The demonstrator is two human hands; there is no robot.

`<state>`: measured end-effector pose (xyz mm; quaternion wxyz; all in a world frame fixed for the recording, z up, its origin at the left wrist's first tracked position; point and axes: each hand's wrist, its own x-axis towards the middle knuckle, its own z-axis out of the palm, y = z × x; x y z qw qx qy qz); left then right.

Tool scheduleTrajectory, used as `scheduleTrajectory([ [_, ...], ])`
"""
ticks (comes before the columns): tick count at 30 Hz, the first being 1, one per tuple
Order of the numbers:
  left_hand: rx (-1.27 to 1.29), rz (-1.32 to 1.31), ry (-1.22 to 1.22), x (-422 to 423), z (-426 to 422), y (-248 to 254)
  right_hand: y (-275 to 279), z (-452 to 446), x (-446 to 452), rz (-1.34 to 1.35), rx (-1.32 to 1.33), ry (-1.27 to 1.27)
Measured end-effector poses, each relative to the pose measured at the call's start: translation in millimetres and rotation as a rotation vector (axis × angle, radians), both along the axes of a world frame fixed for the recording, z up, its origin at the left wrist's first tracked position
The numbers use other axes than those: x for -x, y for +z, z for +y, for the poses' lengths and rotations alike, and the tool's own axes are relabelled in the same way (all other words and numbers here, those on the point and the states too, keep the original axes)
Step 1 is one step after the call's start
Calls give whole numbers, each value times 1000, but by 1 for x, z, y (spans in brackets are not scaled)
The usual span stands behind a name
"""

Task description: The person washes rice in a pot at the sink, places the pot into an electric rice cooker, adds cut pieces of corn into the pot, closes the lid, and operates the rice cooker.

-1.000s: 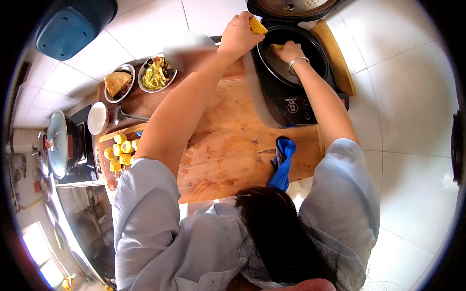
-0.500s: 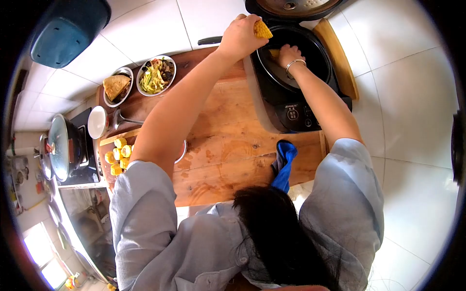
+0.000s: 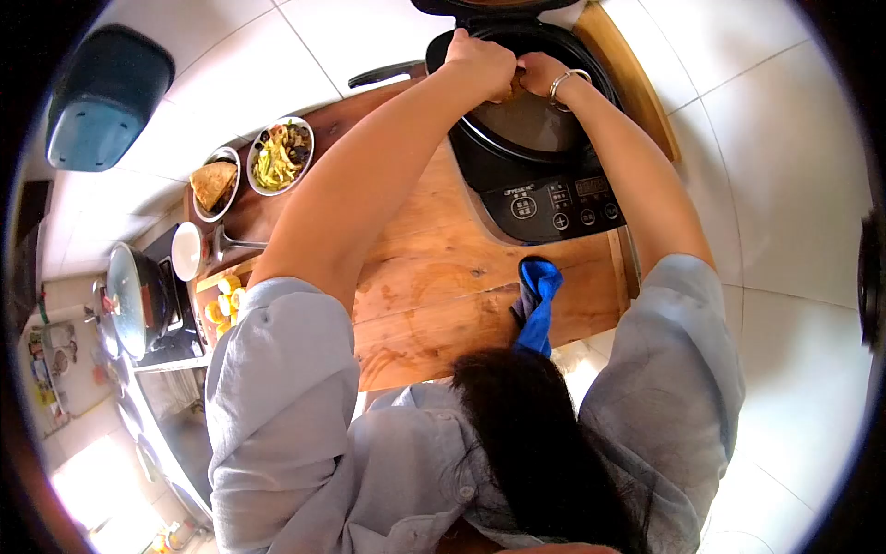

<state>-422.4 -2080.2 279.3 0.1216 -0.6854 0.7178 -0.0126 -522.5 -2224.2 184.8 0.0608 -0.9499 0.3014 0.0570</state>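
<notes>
Over the black cooker (image 3: 552,205), whose lid stands raised at the back, my two hands meet. My left hand (image 3: 484,65) is closed over the near left rim, its fingertips bent down and mostly hidden. Against it, my right hand (image 3: 543,74), with a silver bangle at the wrist, has its fingers pressed together. Something small and brownish-yellow shows between the hands, too small to make out. Below them is the cooker's pot (image 3: 526,125) with a pale, cloudy surface inside. Several yellow corn pieces (image 3: 224,307) lie on a board at the left, partly behind my left arm.
Left on the wooden table (image 3: 415,309) are a bowl of flatbread (image 3: 214,185), a bowl of sliced vegetables (image 3: 281,157), a white bowl (image 3: 188,251) and a ladle (image 3: 240,244). A blue cloth (image 3: 538,309) hangs at the front edge. A lidded pan (image 3: 131,300) stands farther left.
My left hand has moved right and down to meet my right hand over the pot. The corn piece that it held is no longer clearly visible. The camera view has shifted.
</notes>
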Motion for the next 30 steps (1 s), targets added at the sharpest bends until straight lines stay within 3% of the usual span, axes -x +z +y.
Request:
scheduleTrajectory([
  [16,-231,-58,50,15,-21,-24,14,17,5,-22,-52,-100],
  [19,-185,-59,77,13,-20,-34,5,12,8,-170,-52,-54],
  [28,-70,-20,65,4,-21,-47,13,21,6,-123,-47,-97],
  [30,-54,24,54,8,-14,-39,-10,-2,5,-85,-53,-35],
])
